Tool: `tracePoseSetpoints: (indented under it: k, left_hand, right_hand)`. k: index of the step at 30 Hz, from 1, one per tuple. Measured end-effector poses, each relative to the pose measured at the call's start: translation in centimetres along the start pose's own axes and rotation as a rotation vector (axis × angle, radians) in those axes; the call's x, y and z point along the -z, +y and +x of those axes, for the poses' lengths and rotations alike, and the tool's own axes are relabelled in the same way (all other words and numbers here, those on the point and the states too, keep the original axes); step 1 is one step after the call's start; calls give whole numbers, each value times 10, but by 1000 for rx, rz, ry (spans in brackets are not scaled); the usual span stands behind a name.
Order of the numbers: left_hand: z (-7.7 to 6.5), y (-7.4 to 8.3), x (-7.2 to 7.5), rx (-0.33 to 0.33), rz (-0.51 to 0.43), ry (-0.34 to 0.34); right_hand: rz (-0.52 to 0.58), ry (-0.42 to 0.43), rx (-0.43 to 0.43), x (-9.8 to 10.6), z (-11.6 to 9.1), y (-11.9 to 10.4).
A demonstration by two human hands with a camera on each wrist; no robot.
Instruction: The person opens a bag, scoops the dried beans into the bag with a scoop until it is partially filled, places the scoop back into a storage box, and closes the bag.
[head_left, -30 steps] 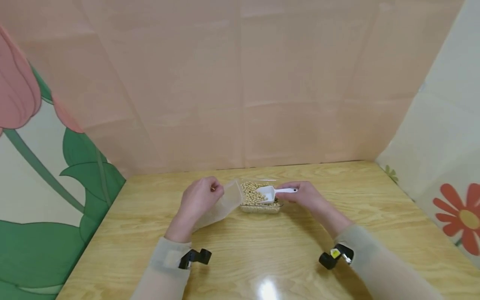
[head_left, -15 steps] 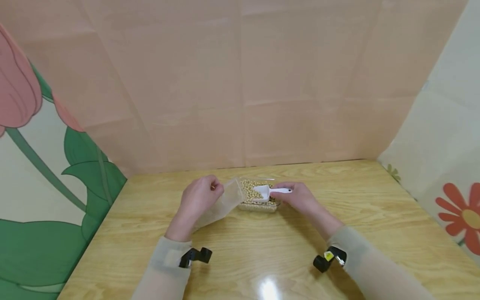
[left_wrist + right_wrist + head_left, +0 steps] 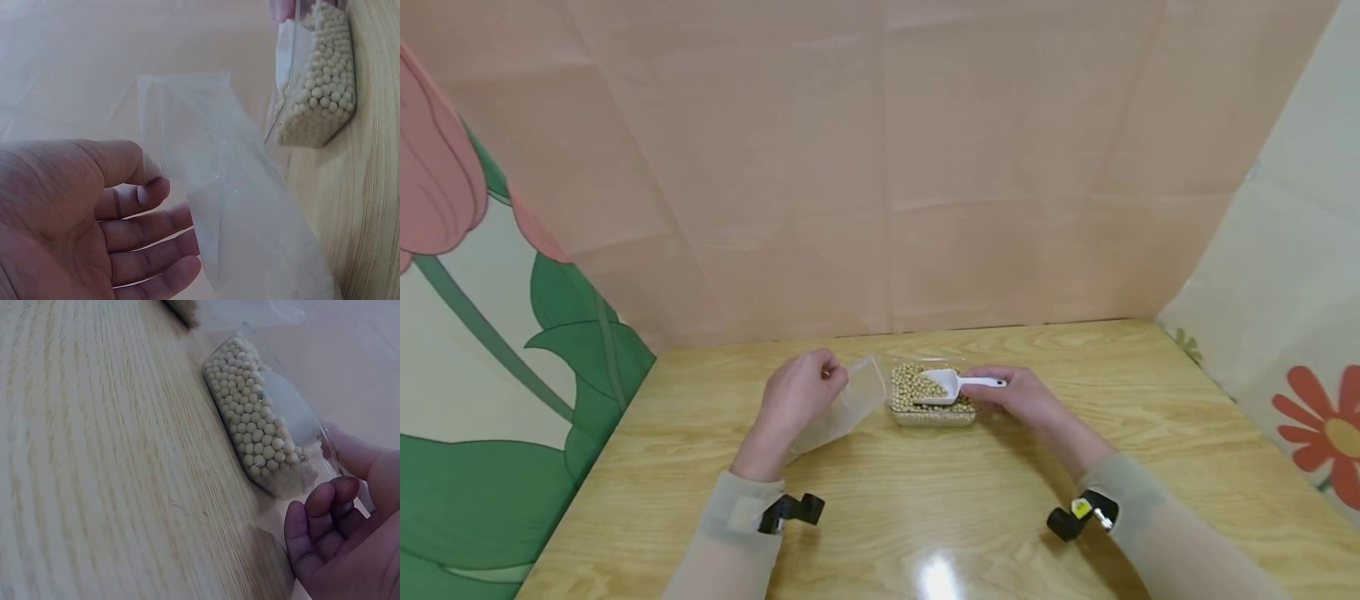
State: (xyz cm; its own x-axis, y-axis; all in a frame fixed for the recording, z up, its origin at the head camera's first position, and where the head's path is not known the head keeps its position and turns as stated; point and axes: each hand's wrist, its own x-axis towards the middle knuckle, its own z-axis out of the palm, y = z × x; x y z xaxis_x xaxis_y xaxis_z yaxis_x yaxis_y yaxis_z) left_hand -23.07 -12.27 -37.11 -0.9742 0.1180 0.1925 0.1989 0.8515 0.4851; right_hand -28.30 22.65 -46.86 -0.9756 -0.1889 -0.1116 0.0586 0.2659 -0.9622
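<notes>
My left hand (image 3: 801, 396) pinches the edge of a translucent plastic bag (image 3: 250, 212) between thumb and index finger, its other fingers loosely bent. The bag's mouth stands apart, facing right. To the right of it, a clear box (image 3: 934, 420) holds pale round beans (image 3: 325, 78), which look like soybeans. My right hand (image 3: 1015, 392) grips the handle of a white scoop (image 3: 951, 387) over the box's right side. Pushed into the beans, the scoop has some lying in its front part. In the right wrist view, the box wall partly veils the scoop.
Box and bag are on a wood-grain table (image 3: 880, 517). A pinkish cloth (image 3: 880, 183) hangs behind its back edge. Flower-printed panels stand at the left and right sides. Each wrist wears a small black camera (image 3: 793, 510).
My right hand and the scoop moved left, then back right, and the box shifted a little right with them. Beans now lie further into the scoop. The left hand and bag stayed nearly still.
</notes>
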Motion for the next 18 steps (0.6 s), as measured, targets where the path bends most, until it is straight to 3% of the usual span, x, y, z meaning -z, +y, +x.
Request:
tracePoseSetpoints:
  k: [9, 18]
  left_hand:
    - [0, 0, -1, -5, -14, 10]
    - [1, 0, -3, -28, -26, 23]
  right_hand:
    - [23, 1, 25, 1, 0, 5]
    - [243, -30, 20, 6, -3, 11]
